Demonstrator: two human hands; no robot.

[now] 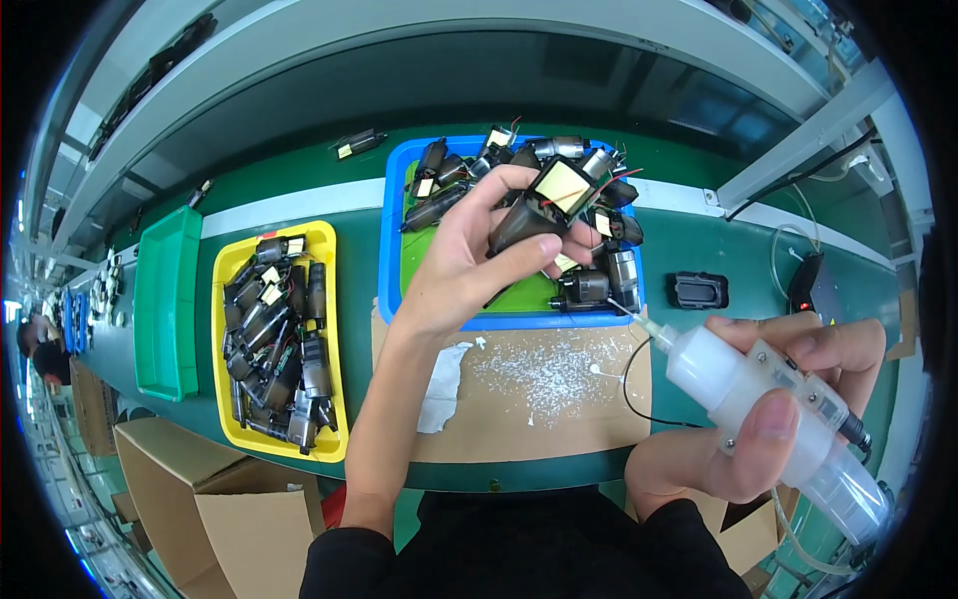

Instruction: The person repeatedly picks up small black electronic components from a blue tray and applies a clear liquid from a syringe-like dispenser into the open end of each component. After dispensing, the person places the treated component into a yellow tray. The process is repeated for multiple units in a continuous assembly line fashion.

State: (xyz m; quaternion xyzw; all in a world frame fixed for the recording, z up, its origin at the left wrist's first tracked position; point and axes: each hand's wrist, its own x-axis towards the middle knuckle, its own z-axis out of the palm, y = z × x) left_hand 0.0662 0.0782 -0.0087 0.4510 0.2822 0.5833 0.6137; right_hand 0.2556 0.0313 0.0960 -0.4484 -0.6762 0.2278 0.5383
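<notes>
My left hand [449, 262] is closed round a dark cylindrical motor [519, 224], raised over the blue tray [392, 220]. A pale yellow pad [563, 187] shows on the motor's end, and a thin red wire sticks out beside it. Lower right, my right hand [763, 439] grips a white glue dispensing syringe [707, 371] with a small bracket and switch on its side. Its thin needle points up and left toward the tray's near right corner, apart from the held motor. More such motors lie jumbled in the blue tray, on its green bottom.
A brown cardboard sheet [479, 439] lies in front, with white crumbs and a torn white paper [445, 384]. Left stand a yellow tray [225, 419] full of motors and a green tray [165, 309]. A small black tray [699, 290] sits right. Open cardboard boxes [259, 529] stand below the table edge.
</notes>
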